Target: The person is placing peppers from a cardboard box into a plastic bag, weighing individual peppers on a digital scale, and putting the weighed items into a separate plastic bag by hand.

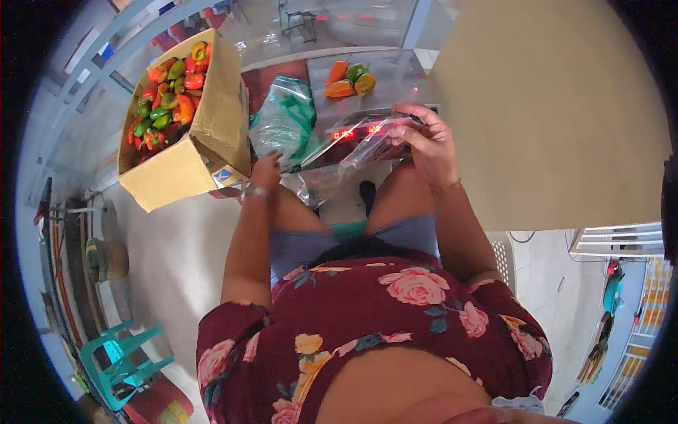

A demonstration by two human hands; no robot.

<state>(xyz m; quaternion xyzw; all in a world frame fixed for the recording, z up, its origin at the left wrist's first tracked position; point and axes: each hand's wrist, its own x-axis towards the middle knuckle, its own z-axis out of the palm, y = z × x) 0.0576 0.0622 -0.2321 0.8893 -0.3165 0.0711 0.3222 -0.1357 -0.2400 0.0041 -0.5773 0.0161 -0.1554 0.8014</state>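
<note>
My right hand (429, 145) pinches a clear plastic bag (360, 150) between thumb and fingers, in front of a weighing scale's lit red display (357, 131). The thin film stretches leftward and hangs down over my lap. My left hand (267, 171) is at the near edge of a bundle of clear and green plastic bags (284, 116); its fingers are small and partly blurred, so their grip is unclear. Beyond the display, orange and green peppers (349, 79) lie grouped on the scale's grey plate (395, 71).
Left of the bags, an open cardboard box (224, 99) holds many red, green and orange peppers (167, 95). A large tan panel (551, 120) rises close on my right. A green plastic chair (123, 364) stands at the lower left, and a glass-like surface (339, 28) lies beyond the scale.
</note>
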